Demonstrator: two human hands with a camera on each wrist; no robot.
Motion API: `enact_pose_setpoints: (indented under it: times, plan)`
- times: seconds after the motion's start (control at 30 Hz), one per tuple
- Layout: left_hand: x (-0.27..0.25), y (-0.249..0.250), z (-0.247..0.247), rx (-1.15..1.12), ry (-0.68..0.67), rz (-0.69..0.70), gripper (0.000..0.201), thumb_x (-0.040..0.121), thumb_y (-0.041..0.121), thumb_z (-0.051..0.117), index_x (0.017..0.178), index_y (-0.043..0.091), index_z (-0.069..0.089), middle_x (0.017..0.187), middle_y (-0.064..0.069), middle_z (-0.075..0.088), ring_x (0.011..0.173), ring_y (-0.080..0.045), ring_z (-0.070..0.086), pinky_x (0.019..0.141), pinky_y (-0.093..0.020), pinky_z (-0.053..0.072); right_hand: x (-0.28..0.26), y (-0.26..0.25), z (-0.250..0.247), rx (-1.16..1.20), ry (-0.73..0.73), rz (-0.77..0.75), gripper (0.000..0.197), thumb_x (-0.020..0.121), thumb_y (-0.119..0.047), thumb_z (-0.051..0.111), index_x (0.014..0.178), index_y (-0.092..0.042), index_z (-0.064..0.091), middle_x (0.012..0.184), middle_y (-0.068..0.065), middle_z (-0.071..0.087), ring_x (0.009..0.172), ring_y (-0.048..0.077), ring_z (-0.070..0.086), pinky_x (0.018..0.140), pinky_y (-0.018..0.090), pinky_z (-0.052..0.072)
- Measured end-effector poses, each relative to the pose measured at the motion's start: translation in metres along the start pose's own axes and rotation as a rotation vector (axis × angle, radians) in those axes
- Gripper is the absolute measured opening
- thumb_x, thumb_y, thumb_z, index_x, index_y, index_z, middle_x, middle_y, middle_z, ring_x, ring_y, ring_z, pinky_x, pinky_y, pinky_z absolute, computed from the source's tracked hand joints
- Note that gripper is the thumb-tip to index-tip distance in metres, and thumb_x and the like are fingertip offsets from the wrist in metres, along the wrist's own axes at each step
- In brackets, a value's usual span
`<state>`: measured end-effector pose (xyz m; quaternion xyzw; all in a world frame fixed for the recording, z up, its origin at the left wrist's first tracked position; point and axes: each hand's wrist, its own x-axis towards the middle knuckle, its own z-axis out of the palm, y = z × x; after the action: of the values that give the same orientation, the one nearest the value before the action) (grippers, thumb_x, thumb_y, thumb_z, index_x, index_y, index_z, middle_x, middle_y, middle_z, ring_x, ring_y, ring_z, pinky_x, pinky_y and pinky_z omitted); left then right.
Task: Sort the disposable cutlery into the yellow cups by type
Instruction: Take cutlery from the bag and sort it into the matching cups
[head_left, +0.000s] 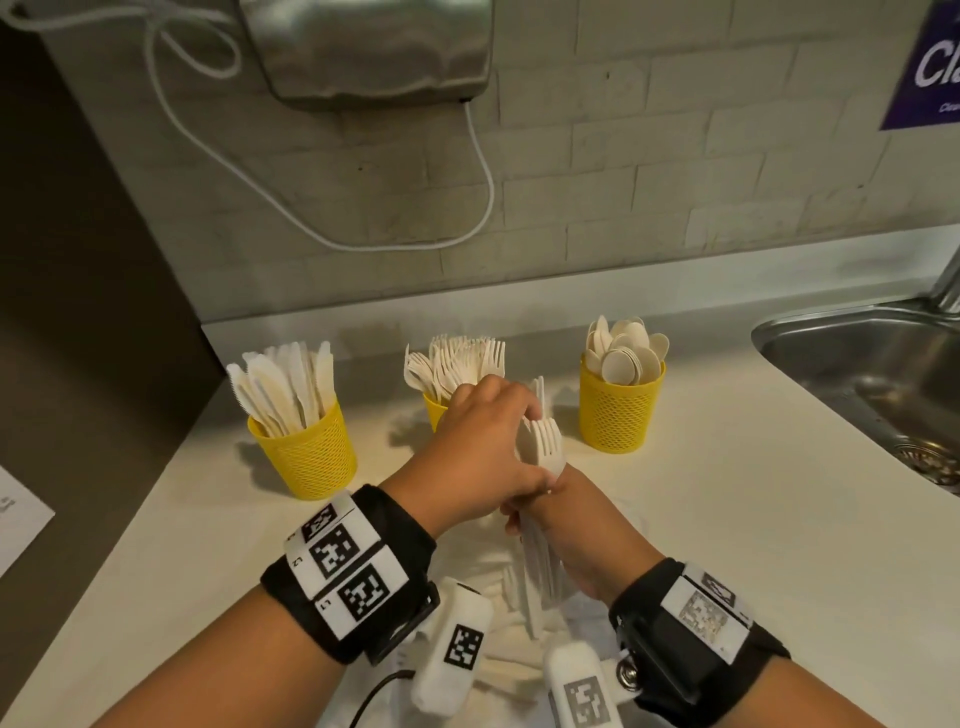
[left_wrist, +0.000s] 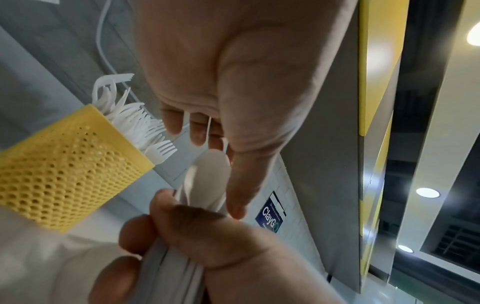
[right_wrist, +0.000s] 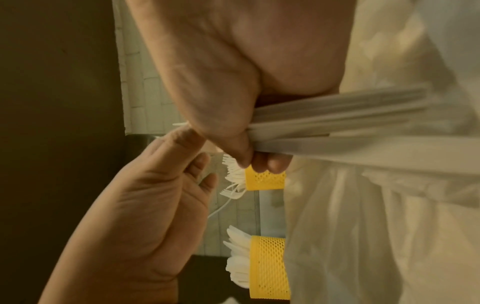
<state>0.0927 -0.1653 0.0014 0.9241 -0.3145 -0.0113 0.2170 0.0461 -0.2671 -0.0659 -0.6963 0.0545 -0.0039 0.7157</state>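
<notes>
Both hands on one fork bundle

Right hand (head_left: 571, 525) grips the fork bundle (head_left: 543, 447) upright; left hand (head_left: 483, 447) pinches its tines, before the fork cup (head_left: 435, 410).

This was a shared pantry or canteen washing-up corner, not a home kitchen. A steel hand dryer (head_left: 366, 49) hung on the painted brick wall (head_left: 649, 156), its white cord (head_left: 332, 228) looping down. A stainless sink (head_left: 878, 374) was set into the pale counter (head_left: 727, 519), and a blue printed poster (head_left: 927, 62) was stuck above it. Three yellow mesh cups (head_left: 621, 410) stood stocked with disposable knives, forks and spoons, self-service style. The left wrist view caught recessed ceiling lights (left_wrist: 427, 192) overhead.
</notes>
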Motion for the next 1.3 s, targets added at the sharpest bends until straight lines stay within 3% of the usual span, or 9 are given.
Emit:
enact_pose_setpoints:
  times: [0.23, 0.43, 0.6, 0.7, 0.83, 1.03, 1.13, 1.23, 1.3]
  plan:
    - [-0.005, -0.006, -0.004, -0.409, 0.130, -0.017, 0.038, 0.070, 0.018, 0.076, 0.090, 0.031, 0.046, 0.095, 0.008, 0.054, 0.084, -0.006, 0.051, 0.067, -0.017, 0.042, -0.001, 0.001, -0.005, -0.103, -0.015, 0.026, 0.019, 0.086, -0.004, 0.053, 0.100, -0.015, 0.057, 0.074, 0.004, 0.060, 0.065, 0.015, 0.056, 0.069, 0.033, 0.048]
    - [0.004, -0.018, -0.045, -0.976, 0.463, -0.075, 0.047, 0.078, -0.010, 0.064, 0.095, 0.030, 0.046, 0.092, -0.002, 0.064, 0.087, -0.019, 0.065, 0.074, -0.033, 0.054, -0.003, 0.008, -0.010, -0.073, -0.029, 0.080, 0.012, 0.092, -0.008, 0.051, 0.104, -0.008, 0.054, 0.072, 0.003, 0.059, 0.063, 0.012, 0.054, 0.064, 0.023, 0.050]
    - [0.025, -0.049, -0.073, -0.785, 0.783, 0.005, 0.048, 0.081, 0.004, 0.066, 0.104, 0.040, 0.045, 0.095, 0.008, 0.064, 0.091, -0.012, 0.067, 0.086, -0.033, 0.054, -0.003, 0.009, -0.016, -0.016, 0.000, 0.067, 0.014, 0.093, -0.009, 0.049, 0.106, -0.009, 0.054, 0.070, 0.001, 0.060, 0.063, 0.013, 0.054, 0.074, 0.032, 0.050]
    - [0.042, -0.057, -0.059, -0.625, 0.683, -0.064, 0.044, 0.083, 0.008, 0.066, 0.115, 0.033, 0.049, 0.095, 0.013, 0.060, 0.094, -0.013, 0.064, 0.088, -0.031, 0.053, -0.002, 0.010, -0.018, 0.034, 0.003, 0.060, 0.013, 0.094, -0.009, 0.050, 0.106, -0.010, 0.055, 0.070, 0.002, 0.059, 0.064, 0.013, 0.054, 0.075, 0.032, 0.050]
    - [0.051, -0.063, -0.026, -0.361, 0.524, -0.134, 0.048, 0.085, 0.008, 0.065, 0.129, 0.017, 0.049, 0.107, -0.001, 0.062, 0.096, -0.015, 0.059, 0.082, -0.025, 0.046, -0.002, 0.012, -0.019, 0.145, -0.010, 0.077, 0.010, 0.094, -0.008, 0.049, 0.103, -0.010, 0.054, 0.071, 0.003, 0.059, 0.064, 0.015, 0.055, 0.070, 0.030, 0.049]
    - [0.048, -0.075, -0.008, 0.031, 0.338, -0.126, 0.043, 0.082, 0.024, 0.067, 0.124, 0.021, 0.059, 0.130, -0.005, 0.045, 0.127, -0.026, 0.028, 0.106, -0.035, 0.024, -0.001, 0.013, -0.022, 0.306, -0.056, 0.112, 0.006, 0.097, -0.011, 0.047, 0.099, -0.012, 0.052, 0.072, 0.007, 0.057, 0.064, 0.018, 0.054, 0.068, 0.034, 0.046]
    - [0.036, -0.063, -0.012, -0.069, 0.461, -0.025, 0.039, 0.084, 0.016, 0.063, 0.122, 0.022, 0.061, 0.125, 0.000, 0.042, 0.127, -0.021, 0.030, 0.106, -0.030, 0.024, 0.001, 0.011, -0.020, 0.290, -0.058, 0.087, 0.007, 0.096, -0.011, 0.048, 0.101, -0.011, 0.053, 0.071, 0.006, 0.056, 0.061, 0.016, 0.053, 0.067, 0.031, 0.049]
    - [0.019, -0.036, -0.014, -0.337, 0.151, 0.079, 0.049, 0.081, 0.019, 0.068, 0.126, 0.035, 0.055, 0.119, 0.013, 0.050, 0.117, -0.004, 0.046, 0.098, -0.020, 0.036, 0.004, 0.009, -0.017, 0.244, -0.077, 0.040, 0.008, 0.095, -0.011, 0.050, 0.101, -0.012, 0.056, 0.072, 0.004, 0.056, 0.064, 0.015, 0.052, 0.070, 0.030, 0.048]
    - [0.018, -0.024, -0.010, -0.317, 0.037, 0.121, 0.032, 0.083, 0.019, 0.067, 0.111, 0.034, 0.063, 0.105, 0.016, 0.060, 0.103, 0.000, 0.055, 0.090, -0.018, 0.042, 0.003, 0.008, -0.015, 0.227, -0.096, 0.020, 0.008, 0.093, -0.010, 0.052, 0.100, -0.012, 0.057, 0.071, 0.003, 0.057, 0.065, 0.016, 0.052, 0.071, 0.030, 0.047]
